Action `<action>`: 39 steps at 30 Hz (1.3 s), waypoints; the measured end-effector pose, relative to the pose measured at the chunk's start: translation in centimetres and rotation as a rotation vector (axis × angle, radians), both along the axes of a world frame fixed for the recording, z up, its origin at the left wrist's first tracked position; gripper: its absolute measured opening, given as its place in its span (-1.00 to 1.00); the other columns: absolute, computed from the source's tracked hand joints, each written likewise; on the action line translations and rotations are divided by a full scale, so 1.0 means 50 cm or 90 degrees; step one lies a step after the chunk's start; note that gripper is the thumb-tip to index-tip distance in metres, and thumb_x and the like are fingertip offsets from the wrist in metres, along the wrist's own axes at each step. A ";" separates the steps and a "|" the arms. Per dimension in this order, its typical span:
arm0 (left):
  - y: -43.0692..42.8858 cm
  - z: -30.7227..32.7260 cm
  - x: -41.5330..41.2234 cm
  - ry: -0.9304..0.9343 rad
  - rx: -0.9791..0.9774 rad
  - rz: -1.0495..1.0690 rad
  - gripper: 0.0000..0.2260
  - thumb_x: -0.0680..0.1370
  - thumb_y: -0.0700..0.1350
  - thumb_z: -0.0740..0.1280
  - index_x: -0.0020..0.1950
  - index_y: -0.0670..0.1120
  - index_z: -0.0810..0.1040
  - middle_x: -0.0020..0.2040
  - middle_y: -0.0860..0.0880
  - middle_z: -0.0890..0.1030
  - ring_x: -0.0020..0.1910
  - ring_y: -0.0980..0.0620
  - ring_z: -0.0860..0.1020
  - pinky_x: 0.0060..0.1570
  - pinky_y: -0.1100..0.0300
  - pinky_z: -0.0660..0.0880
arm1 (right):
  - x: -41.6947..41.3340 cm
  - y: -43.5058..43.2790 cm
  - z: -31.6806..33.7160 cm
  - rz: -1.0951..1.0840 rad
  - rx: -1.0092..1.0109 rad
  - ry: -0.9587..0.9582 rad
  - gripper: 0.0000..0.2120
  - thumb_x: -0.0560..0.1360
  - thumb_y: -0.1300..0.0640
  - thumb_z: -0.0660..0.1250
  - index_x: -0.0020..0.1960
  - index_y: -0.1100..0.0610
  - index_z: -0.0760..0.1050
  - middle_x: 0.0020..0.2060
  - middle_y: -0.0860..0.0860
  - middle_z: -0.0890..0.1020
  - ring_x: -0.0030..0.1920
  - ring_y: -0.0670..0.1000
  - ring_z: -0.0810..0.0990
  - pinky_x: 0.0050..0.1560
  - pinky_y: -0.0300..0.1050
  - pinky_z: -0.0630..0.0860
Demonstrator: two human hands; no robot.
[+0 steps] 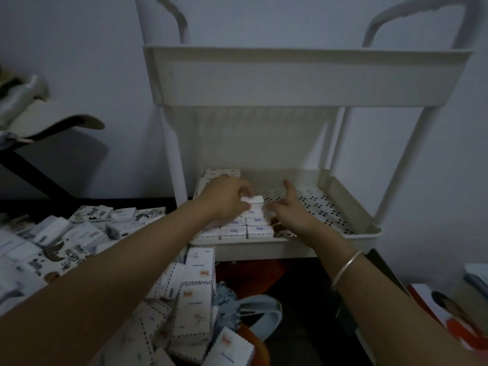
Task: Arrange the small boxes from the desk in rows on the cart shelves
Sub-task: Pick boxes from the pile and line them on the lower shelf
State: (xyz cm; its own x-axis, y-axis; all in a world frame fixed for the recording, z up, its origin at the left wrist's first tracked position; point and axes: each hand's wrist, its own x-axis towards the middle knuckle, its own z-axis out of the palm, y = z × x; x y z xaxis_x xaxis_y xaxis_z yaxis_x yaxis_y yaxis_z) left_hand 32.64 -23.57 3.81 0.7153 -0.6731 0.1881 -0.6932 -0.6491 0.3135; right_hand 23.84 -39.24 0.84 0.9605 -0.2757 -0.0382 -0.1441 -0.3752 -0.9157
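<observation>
The left hand (227,199) was in over the lower shelf (351,199) of the white cart (290,77), fingers and thumb pinching one small box (253,199) by its ends. That box sat on top of the rows of boxes (245,228) packed into the shelf's near-left corner. It was white, with a dark dashed edging and a small bluish mark on its face. The print was too blurred to read, and no brand could be made out!

The right hand (290,210) was spread wide and flat, thumb up, with its fingertips just beside the held box; whether they touched it could not be told.

Three boxes lined the nearest row and two showed behind them. More sat stacked at the far-left corner, partly hidden by the left hand, so no full count there. The right half of the shelf showed its dotted, perforated floor.

Plenty were left, too. A loose heap of boxes (79,233) lay on the dark counter (111,202) at the left, some with inky pictures on them. A second heap of taller boxes (196,299) with orange marks lay in the near middle.

One silver bangle (347,268) circled the right wrist.
</observation>
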 end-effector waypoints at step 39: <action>0.117 -0.026 -0.503 0.077 0.179 -0.402 -0.66 0.37 0.21 0.48 0.03 0.20 0.43 0.15 0.21 0.38 0.15 0.23 0.30 0.18 0.23 0.34 | -0.621 -0.010 -0.012 0.097 -0.420 0.107 -0.74 0.63 0.08 0.15 0.19 -0.28 0.35 0.05 -0.35 0.41 0.12 -0.29 0.47 -0.02 -0.51 0.43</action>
